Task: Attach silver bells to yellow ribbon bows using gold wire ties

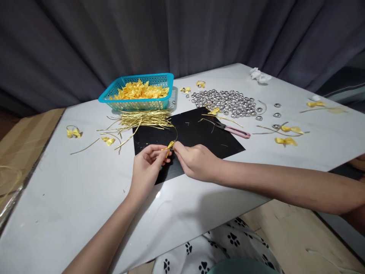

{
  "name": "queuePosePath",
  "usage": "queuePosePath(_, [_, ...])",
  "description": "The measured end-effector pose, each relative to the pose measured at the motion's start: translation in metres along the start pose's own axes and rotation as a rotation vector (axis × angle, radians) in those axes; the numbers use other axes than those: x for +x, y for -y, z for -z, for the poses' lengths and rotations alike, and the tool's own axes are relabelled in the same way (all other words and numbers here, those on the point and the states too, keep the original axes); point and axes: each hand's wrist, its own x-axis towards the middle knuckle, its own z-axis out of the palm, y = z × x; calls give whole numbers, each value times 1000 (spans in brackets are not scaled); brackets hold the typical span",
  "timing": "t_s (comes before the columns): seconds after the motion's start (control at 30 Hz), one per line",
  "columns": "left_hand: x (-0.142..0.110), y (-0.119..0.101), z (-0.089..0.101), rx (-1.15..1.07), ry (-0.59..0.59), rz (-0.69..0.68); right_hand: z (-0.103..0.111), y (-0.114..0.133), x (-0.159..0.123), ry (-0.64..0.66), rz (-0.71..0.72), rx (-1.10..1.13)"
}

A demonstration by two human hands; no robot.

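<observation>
My left hand [148, 164] and my right hand [194, 161] meet over the black mat [199, 133]. Both pinch a small yellow ribbon bow [170, 146] with a thin gold wire tie looping up from it. A blue basket [137, 101] full of yellow ribbon bows stands at the back. A bundle of gold wire ties [142, 118] lies in front of it. A heap of silver beads [228, 102] is spread at the back right.
Pink-handled scissors [234, 131] lie on the mat's right edge. Finished bows [286, 141] lie on the right, others [73, 133] on the left. White paper scrap [259, 75] sits at the far corner. Dark curtain hangs behind; cardboard lies left.
</observation>
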Motion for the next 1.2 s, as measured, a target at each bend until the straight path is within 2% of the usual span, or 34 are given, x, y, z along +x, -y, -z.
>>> queuePosePath(0.2, [-17, -2, -8, 132, -155, -249, -6, 0, -2, -265, 27, 91])
queuePosePath(0.43, [-27, -1, -9, 286, -186, -407, -7, 3, -2, -482, 78, 177])
queuePosePath(0.5, [-25, -2, -9, 260, -178, -385, -4, 3, -1, -485, 57, 237])
queuePosePath(0.6, [-18, -3, -7, 128, -143, -261, 1, 1, 0, -443, 36, 305])
queuePosePath(0.73, [-8, -3, -3, -78, -32, -37, 5, -4, -1, -396, 86, 281])
queuePosePath(0.83, [-5, -3, -1, -148, 45, 50, 7, -5, -1, -374, 118, 272])
queuePosePath(1.0, [-6, -4, 0, -174, 124, 40, 10, -5, -3, -430, 188, 283])
queuePosePath(1.2, [-6, -3, 0, -145, 126, -30, 12, -5, -4, -477, 224, 302])
